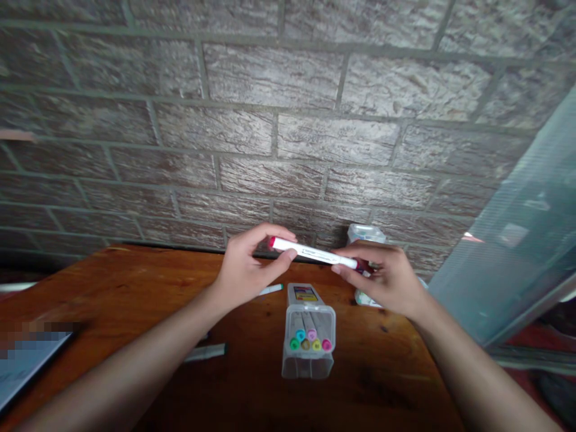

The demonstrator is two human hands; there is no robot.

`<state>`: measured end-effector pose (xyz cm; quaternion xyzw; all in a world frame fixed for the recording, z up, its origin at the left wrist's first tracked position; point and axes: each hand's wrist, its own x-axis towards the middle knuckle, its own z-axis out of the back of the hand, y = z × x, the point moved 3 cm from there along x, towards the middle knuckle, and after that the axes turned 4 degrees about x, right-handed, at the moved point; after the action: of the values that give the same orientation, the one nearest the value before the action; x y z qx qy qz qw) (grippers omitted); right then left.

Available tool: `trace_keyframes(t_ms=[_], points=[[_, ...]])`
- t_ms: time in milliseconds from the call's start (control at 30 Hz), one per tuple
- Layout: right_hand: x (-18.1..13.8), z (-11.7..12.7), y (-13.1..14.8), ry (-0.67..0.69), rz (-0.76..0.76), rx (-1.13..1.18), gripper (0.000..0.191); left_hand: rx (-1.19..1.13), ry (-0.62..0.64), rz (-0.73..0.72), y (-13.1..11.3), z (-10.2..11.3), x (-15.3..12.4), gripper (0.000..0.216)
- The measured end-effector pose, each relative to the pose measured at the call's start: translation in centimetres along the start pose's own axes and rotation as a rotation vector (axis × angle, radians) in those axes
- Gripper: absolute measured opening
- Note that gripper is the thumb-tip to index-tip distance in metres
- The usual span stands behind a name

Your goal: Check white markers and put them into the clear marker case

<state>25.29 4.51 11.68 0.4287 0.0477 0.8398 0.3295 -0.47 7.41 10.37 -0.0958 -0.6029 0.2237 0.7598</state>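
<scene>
Marker [310, 252], one, white barrel with dark print, bright red at its left end and dark red at its right; held up at the centre of the frame, nearly level, the right end a little lower.

Left hand [249, 267], centre-left: grasps the marker near the bright red end, thumb against the barrel, fingers curled behind it. Right hand [384, 273], centre-right: pinches the marker's dark red end between thumb and fingers.

Case [308, 365], clear plastic, lower centre, below the marker and apart from both hands; a coloured label shows at its far end. Contents: six pens [311, 335], ends facing the viewer; blue and lilac above, green, brown, yellow and pink below.

Container [365, 231], clear, right of centre, behind the right hand and partly hidden by it.

Loose pen [272, 289], white with a green end, just below the left hand. Second loose pen [207, 352], pale with a dark green end, lower left of centre, beside the left forearm.

Table [364, 390], brown wood, across the lower frame. Wall [297, 81], grey brick, across the upper frame. Panel [499, 234], translucent, at the right edge.
</scene>
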Motion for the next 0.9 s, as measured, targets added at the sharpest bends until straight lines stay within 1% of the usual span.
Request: trace_keyframes(t_ms=[67, 133, 233, 333, 500, 600, 767, 900], points=[[0.0, 0.7, 0.2, -0.058, -0.036, 0.056, 0.017, 0.034, 0.083, -0.002, 1.3, -0.2, 0.1, 0.018], [0.0, 1.1, 0.6, -0.112, -0.044, 0.101, 0.015, 0.086, 0.181, -0.060, 2.0, -0.6, -0.1, 0.025], [0.0, 0.8, 1.8, -0.145, -0.024, 0.110, 0.012, 0.205, 0.290, -0.246, 2.0, -1.6, -0.7, 0.023], [-0.1, 0.0, 3.3, -0.112, 0.055, 0.091, 0.012, 0.281, 0.348, -0.340, 1.3, -2.4, -1.2, 0.017], [-0.4, -0.8, 5.4, -0.108, 0.175, 0.091, 0.013, 0.279, 0.339, -0.348, 0.4, -2.7, -1.5, 0.008], [-0.6, -1.0, 6.1, -0.092, 0.217, 0.101, 0.016, 0.263, 0.323, -0.368, 0.0, -2.7, -1.6, 0.009], [-0.6, -0.9, 6.8, -0.026, 0.258, 0.159, 0.031, 0.219, 0.295, -0.410, -0.4, -2.7, -1.8, 0.013], [-0.6, -1.1, 6.8, -0.029, 0.264, 0.185, 0.041, 0.232, 0.251, -0.402, -0.4, -2.6, -1.9, 0.017]])
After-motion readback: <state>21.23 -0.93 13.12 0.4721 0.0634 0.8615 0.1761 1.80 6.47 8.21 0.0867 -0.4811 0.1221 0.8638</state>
